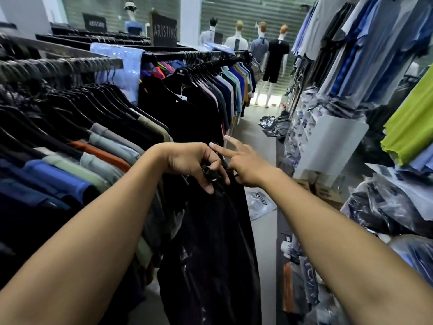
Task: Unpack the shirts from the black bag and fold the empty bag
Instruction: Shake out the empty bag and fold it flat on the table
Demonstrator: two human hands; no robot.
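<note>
A large black plastic bag [210, 249] hangs in the aisle in front of me, its gathered top bunched between my hands. My left hand [189, 164] grips the knotted top of the bag from the left, fingers curled round it. My right hand [243, 164] pinches the same bunched top from the right, with two fingers sticking out straight toward the left hand. The bag's contents are hidden; no shirts from it show.
A long rack of hanging shirts [98, 137] runs along my left. Shelves with wrapped shirts [386, 207] line the right. Crumpled dark bags [274, 125] and a clear wrapper [259, 204] lie on the narrow aisle floor. Mannequins [276, 57] stand at the far end.
</note>
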